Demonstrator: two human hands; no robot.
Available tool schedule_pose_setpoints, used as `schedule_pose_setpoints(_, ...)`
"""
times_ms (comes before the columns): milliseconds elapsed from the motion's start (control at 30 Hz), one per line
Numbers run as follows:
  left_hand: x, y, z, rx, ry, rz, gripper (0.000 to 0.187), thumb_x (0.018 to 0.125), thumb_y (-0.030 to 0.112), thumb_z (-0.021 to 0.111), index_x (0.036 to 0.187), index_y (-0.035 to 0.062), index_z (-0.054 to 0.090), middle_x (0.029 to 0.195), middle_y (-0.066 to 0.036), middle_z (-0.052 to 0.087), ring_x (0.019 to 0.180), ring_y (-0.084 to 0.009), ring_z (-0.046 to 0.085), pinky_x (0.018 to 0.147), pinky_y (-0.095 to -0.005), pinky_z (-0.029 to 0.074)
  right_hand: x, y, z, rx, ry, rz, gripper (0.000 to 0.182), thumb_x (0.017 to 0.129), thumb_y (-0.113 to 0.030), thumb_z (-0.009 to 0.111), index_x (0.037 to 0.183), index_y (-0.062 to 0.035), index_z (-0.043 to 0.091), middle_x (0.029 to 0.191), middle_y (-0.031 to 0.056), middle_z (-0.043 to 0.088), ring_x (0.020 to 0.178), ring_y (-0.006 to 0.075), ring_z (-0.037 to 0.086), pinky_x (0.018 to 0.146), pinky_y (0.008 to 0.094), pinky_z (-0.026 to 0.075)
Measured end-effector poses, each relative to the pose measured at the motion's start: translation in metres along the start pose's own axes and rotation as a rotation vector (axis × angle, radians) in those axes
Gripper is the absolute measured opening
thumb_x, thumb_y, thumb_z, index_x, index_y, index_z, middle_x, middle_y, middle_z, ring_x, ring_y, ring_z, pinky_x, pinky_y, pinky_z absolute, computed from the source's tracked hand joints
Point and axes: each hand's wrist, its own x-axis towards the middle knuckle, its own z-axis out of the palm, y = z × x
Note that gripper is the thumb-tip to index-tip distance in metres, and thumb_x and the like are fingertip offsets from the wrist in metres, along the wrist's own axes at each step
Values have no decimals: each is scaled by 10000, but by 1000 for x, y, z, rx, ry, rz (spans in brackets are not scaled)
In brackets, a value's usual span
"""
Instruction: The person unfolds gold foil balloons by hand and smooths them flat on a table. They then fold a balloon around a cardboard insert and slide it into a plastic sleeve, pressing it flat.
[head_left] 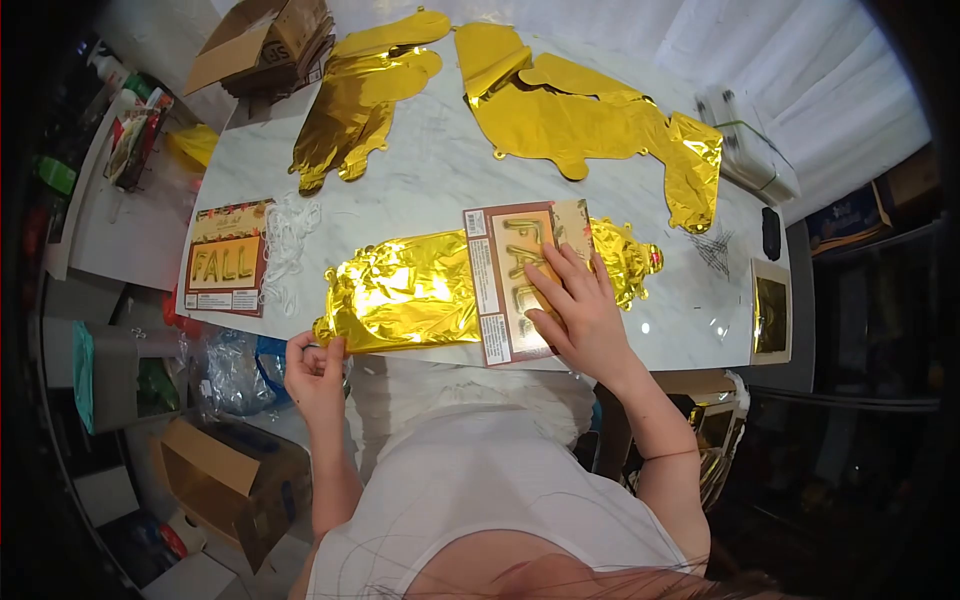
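A flat, folded gold foil balloon (410,290) lies across the near part of the table. At its lower left corner my left hand (318,368) pinches the foil between thumb and fingers. On top of the foil rests a printed card reading FALL (490,280), turned sideways, and it hides the foil's middle. My right hand (580,315) lies flat on this card with its fingers stretched out. Crinkled foil ends stick out past the card on the right.
More flat gold foil balloons (565,110) lie at the back of the marble-patterned table (420,190). Another FALL card (225,260) sits at the left beside white string (288,250). An open cardboard box (255,50) stands back left, and a clear plastic stack (745,150) lies back right.
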Motion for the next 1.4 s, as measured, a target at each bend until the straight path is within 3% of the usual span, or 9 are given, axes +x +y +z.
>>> schedule_pose_setpoints(233,1,15,-4,-155,-32,-147,117,1012,45,749,993,31,634,802,-10,721,639,-49,641,575,-185,476,0,-1,-8,-64,-40,7,549,1009,-338,699,1516,-149,602,1655,123,475,1533,366,430,1268,590,264)
schedule_pose_setpoints(633,12,117,20,-266,-113,256,152,988,-29,736,991,31,595,834,-10,679,655,-58,601,622,-210,488,-5,4,-1,-77,-14,-23,543,1013,-326,694,1525,-175,596,1673,124,452,1548,355,414,1271,585,268)
schedule_pose_setpoints(767,4,207,97,-73,-351,718,152,883,-35,799,959,34,687,795,-36,694,652,-92,676,623,-236,542,-8,8,4,-114,-8,-45,531,1019,-339,686,1510,-159,592,1670,123,444,1547,360,406,1261,587,285)
schedule_pose_setpoints(833,-5,221,153,17,-485,892,144,834,76,746,922,67,632,753,-103,666,663,-287,692,604,-395,558,-7,11,7,-142,-5,-73,543,1022,-342,683,1523,-162,578,1652,123,459,1541,362,409,1252,581,300)
schedule_pose_setpoints(933,-31,207,243,237,-550,1026,157,833,90,710,867,47,562,746,-102,686,685,-328,713,608,-422,566,-12,7,12,610,3,316,606,949,-326,747,1491,-120,571,1518,130,578,1422,363,526,1184,482,408)
schedule_pose_setpoints(1000,-42,189,267,329,-575,1028,161,828,77,713,861,48,559,737,-105,682,692,-318,718,620,-415,568,-21,13,17,628,-69,260,619,961,-291,754,1510,-110,532,1546,112,543,1449,323,499,1199,479,385)
schedule_pose_setpoints(1267,-12,129,153,217,-521,889,319,995,71,627,1289,-54,628,1246,-208,720,1134,-397,715,890,-414,604,-11,16,10,163,23,-7,472,959,-221,671,1399,-59,625,1438,204,613,1367,425,537,1177,548,382)
schedule_pose_setpoints(1333,8,109,142,453,-448,823,548,1023,90,611,1539,-45,486,1573,-276,515,1450,-431,517,1177,-486,443,-11,16,8,54,57,-56,465,970,-207,647,1398,-28,620,1437,229,605,1363,479,516,1184,579,366)
schedule_pose_setpoints(1400,12,96,145,591,-512,793,609,1032,163,601,1574,-56,433,1644,-274,413,1522,-425,411,1235,-522,338,-14,19,14,51,73,-50,463,973,-219,646,1395,-29,624,1440,230,603,1363,477,518,1184,579,367)
